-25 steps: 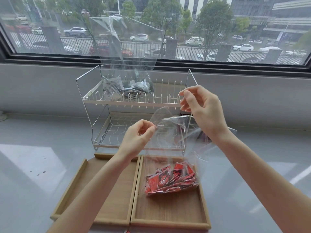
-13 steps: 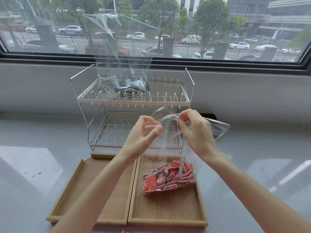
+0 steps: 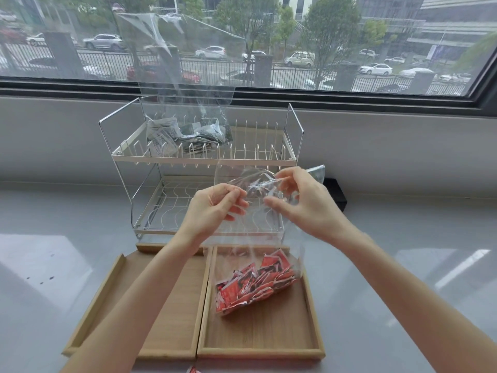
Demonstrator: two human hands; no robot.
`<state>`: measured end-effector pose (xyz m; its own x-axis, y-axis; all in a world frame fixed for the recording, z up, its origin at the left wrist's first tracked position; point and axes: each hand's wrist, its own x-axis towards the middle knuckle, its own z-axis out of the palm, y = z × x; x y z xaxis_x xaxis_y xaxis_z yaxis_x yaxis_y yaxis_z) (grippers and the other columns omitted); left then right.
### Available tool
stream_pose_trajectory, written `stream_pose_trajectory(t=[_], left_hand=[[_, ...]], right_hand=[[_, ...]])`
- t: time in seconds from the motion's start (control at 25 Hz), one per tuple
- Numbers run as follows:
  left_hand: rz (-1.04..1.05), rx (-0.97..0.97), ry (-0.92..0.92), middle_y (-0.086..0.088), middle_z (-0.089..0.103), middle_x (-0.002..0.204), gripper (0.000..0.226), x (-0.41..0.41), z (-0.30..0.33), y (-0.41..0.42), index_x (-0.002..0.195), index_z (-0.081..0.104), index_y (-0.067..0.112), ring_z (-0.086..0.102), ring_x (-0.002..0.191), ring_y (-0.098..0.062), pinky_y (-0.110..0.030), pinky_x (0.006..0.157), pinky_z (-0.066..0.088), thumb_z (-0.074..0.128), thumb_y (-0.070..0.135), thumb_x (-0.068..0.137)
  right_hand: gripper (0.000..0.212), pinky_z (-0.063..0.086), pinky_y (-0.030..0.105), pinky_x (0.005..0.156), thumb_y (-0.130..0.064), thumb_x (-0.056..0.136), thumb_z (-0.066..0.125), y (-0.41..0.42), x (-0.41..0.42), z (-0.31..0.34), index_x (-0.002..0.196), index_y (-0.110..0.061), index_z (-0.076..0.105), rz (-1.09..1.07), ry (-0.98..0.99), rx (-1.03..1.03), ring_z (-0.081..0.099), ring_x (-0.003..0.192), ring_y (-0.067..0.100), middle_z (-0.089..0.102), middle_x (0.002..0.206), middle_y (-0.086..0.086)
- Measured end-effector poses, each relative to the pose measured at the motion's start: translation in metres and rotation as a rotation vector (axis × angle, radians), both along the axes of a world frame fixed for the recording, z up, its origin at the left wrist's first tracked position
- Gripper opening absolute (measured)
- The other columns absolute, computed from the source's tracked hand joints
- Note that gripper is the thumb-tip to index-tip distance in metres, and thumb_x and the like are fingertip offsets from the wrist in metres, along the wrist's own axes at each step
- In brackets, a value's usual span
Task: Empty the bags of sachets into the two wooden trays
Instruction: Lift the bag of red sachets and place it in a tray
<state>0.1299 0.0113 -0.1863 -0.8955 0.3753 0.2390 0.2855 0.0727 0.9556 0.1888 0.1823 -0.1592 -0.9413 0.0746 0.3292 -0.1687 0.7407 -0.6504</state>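
We've got our left hand (image 3: 215,211) and right hand (image 3: 304,208) both pinching the top of the clear bag (image 3: 255,230); its red sachets (image 3: 255,284) sit in the right wooden tray (image 3: 261,343).

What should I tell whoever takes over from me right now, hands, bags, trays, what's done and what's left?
Left hand and right hand: both pinch the mouth of the clear bag, working it open.
Red sachets sit in that bag's bottom, resting in the right wooden tray.
Left wooden tray holds no sachets.
A second bag with grey sachets stands on the wire rack's top shelf.
Done: nothing emptied.
Left: tip out the red sachets, then fetch and empty the grey bag.
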Motion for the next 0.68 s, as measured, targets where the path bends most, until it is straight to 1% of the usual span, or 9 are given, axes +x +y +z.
stream_pose_trajectory(t=[0.08,0.12,0.2,0.32,0.4,0.52,0.56,0.64,0.68], left_hand=[[-0.008,-0.002,0.001,0.014,0.069,0.056,0.021,-0.001,-0.001,-0.001,0.081,0.063,0.015,0.063,0.055,0.001,-0.014,0.054,0.049,0.046,0.009,0.091],[-0.014,-0.006,0.005,0.013,0.068,0.056,0.021,0.0,-0.001,-0.001,0.081,0.062,0.016,0.063,0.055,0.001,-0.014,0.055,0.048,0.046,0.008,0.092],[-0.02,-0.022,0.03,0.013,0.067,0.056,0.022,0.0,-0.002,-0.002,0.08,0.06,0.016,0.062,0.055,0.001,-0.014,0.055,0.047,0.044,0.008,0.093],[-0.009,-0.056,0.076,0.015,0.067,0.056,0.023,-0.005,-0.003,-0.008,0.08,0.059,0.017,0.062,0.055,0.002,-0.013,0.054,0.046,0.042,0.008,0.093],[-0.024,-0.078,0.097,0.015,0.067,0.056,0.024,-0.006,-0.003,-0.011,0.08,0.059,0.018,0.062,0.055,0.002,-0.012,0.053,0.046,0.042,0.008,0.093],[-0.03,-0.065,0.109,0.015,0.066,0.055,0.025,-0.006,0.003,-0.013,0.079,0.058,0.019,0.061,0.054,0.003,-0.009,0.051,0.044,0.041,0.006,0.093],[-0.03,-0.045,0.105,0.014,0.066,0.054,0.025,-0.007,0.006,-0.013,0.079,0.058,0.017,0.061,0.054,0.002,-0.009,0.051,0.044,0.041,0.006,0.093],[-0.031,-0.015,0.093,0.013,0.066,0.055,0.024,-0.01,0.011,-0.015,0.079,0.058,0.016,0.061,0.054,0.002,-0.009,0.05,0.044,0.041,0.006,0.093],[-0.035,-0.016,0.087,0.01,0.066,0.056,0.024,-0.009,0.011,-0.016,0.08,0.058,0.016,0.061,0.054,0.003,-0.009,0.051,0.044,0.04,0.006,0.093]], right_hand=[[0.021,0.038,0.008,0.07,-0.022,0.08,0.067,0.003,0.002,-0.015,0.096,-0.011,0.057,-0.038,0.075,0.057,0.051,0.075,0.007,0.054,0.085,-0.005],[0.014,0.039,0.009,0.07,-0.018,0.081,0.067,0.005,0.002,-0.02,0.09,-0.01,0.06,-0.047,0.096,0.033,0.052,0.072,0.006,0.056,0.084,-0.003],[0.004,0.039,0.003,0.068,-0.014,0.081,0.066,0.008,0.0,-0.021,0.081,-0.011,0.063,-0.041,0.097,-0.032,0.055,0.068,-0.001,0.059,0.08,-0.003],[0.01,0.039,0.001,0.067,-0.013,0.082,0.065,0.011,0.0,-0.009,0.074,-0.017,0.059,0.001,0.062,-0.083,0.054,0.069,-0.011,0.058,0.073,-0.009],[0.011,0.04,0.003,0.067,-0.014,0.084,0.062,0.015,0.002,0.005,0.075,-0.018,0.056,0.027,0.042,-0.096,0.054,0.066,-0.011,0.058,0.073,-0.013],[0.008,0.044,0.011,0.073,-0.016,0.087,0.056,0.019,0.002,0.03,0.08,-0.018,0.053,0.07,0.045,-0.055,0.058,0.072,0.003,0.062,0.074,-0.007],[0.007,0.043,0.012,0.072,-0.016,0.088,0.054,0.018,0.002,0.035,0.081,-0.017,0.052,0.074,0.06,-0.045,0.058,0.072,0.006,0.062,0.073,-0.007],[0.005,0.041,0.009,0.069,-0.017,0.089,0.053,0.012,0.0,0.037,0.085,-0.017,0.05,0.065,0.11,-0.03,0.056,0.071,0.004,0.058,0.073,-0.011],[0.004,0.041,0.008,0.071,-0.019,0.089,0.053,0.01,0.0,0.032,0.087,-0.018,0.05,0.061,0.132,-0.018,0.056,0.074,0.003,0.058,0.076,-0.011]])
